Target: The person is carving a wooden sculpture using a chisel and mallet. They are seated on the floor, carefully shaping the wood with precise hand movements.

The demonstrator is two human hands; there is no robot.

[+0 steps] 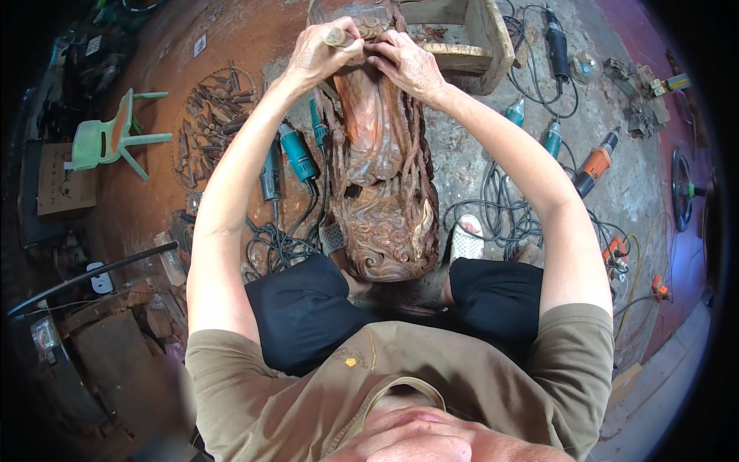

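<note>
A long carved wooden piece point(372, 115), brown with swirling relief and a smooth reddish middle, extends away from between my knees. My left hand point(322, 54) is closed around a carving chisel, whose round, pale wooden handle end point(334, 36) points up out of the fist. Its blade is hidden by my fingers. From the other side my right hand point(408, 68) meets the left over the far part of the carving. Its bent fingers close in at the chisel's low end, against the wood.
Left of the carving lie a pile of chisels point(212, 127), a teal power tool point(299, 154) and tangled cords. A green plastic chair point(115, 135) stands farther left. At right are a wooden frame point(493, 46), a black power tool point(556, 50), an orange one point(595, 165) and coiled cables point(500, 208).
</note>
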